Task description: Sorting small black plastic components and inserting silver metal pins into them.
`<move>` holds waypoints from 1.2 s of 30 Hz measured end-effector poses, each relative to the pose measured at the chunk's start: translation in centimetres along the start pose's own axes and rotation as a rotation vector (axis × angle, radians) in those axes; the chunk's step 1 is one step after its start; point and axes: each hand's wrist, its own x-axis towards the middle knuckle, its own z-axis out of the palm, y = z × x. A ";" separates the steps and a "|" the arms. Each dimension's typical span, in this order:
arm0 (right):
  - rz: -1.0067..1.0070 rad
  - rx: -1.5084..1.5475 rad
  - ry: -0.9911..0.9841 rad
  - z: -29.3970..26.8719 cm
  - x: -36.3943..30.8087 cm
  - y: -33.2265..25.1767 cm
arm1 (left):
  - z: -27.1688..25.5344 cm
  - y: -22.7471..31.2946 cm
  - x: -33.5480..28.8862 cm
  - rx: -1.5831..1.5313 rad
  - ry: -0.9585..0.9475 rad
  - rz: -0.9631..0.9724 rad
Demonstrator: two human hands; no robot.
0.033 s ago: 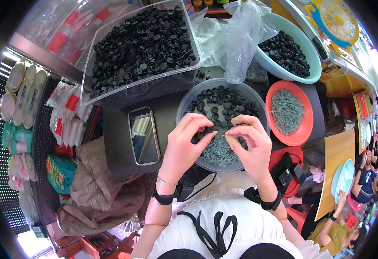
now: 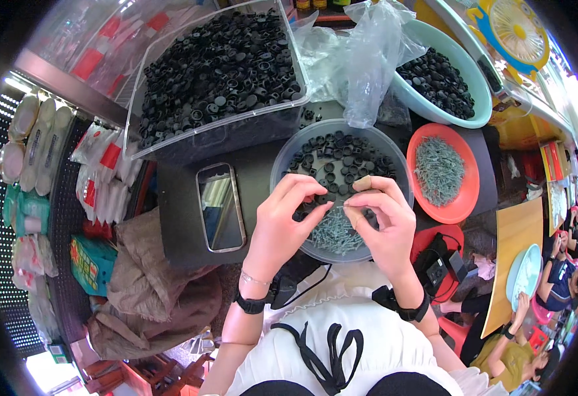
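Observation:
My left hand point(image 2: 286, 221) is closed in a pinch over a round translucent tub point(image 2: 277, 173). A small black plastic cap shows between its thumb and fingertips point(image 2: 322, 198). Facing it, my right hand point(image 2: 389, 221) has its thumb and forefinger pressed together; whatever they hold is too small to make out. Tan wraps cover some of the right fingertips. The two hands are a short gap apart. Beneath them, black caps point(image 2: 338, 146) lie in the back of the tub, and a heap of silvery screws point(image 2: 335, 232) lies at its front.
A large clear bin point(image 2: 217, 125) of black caps stands back left. A pale green basin point(image 2: 479, 112) with more caps, a plastic bag point(image 2: 371, 72) and an orange dish point(image 2: 472, 191) of screws stand right. A phone point(image 2: 220, 208) lies left. Other people point(image 2: 556, 277) sit far right.

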 end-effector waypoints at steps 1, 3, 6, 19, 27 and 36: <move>0.000 0.001 -0.004 0.2 0.0 -0.1 | 0.0 0.1 -0.1 -0.006 -0.005 -0.001; -0.070 -0.081 -0.020 0.6 0.1 -0.5 | -0.1 0.1 -0.4 -0.022 -0.021 -0.007; -0.148 -0.138 -0.014 1.1 0.1 -0.4 | 0.0 0.0 -0.8 -0.038 -0.027 0.030; -0.277 -0.300 -0.018 1.2 0.1 -1.2 | 0.3 0.0 -1.1 -0.051 0.000 0.049; -0.288 -0.326 -0.018 1.0 0.1 -1.2 | 0.5 -0.2 -1.1 -0.043 0.005 0.056; -0.304 -0.351 -0.044 0.8 0.2 -1.3 | 0.6 0.4 -1.1 0.005 0.022 0.061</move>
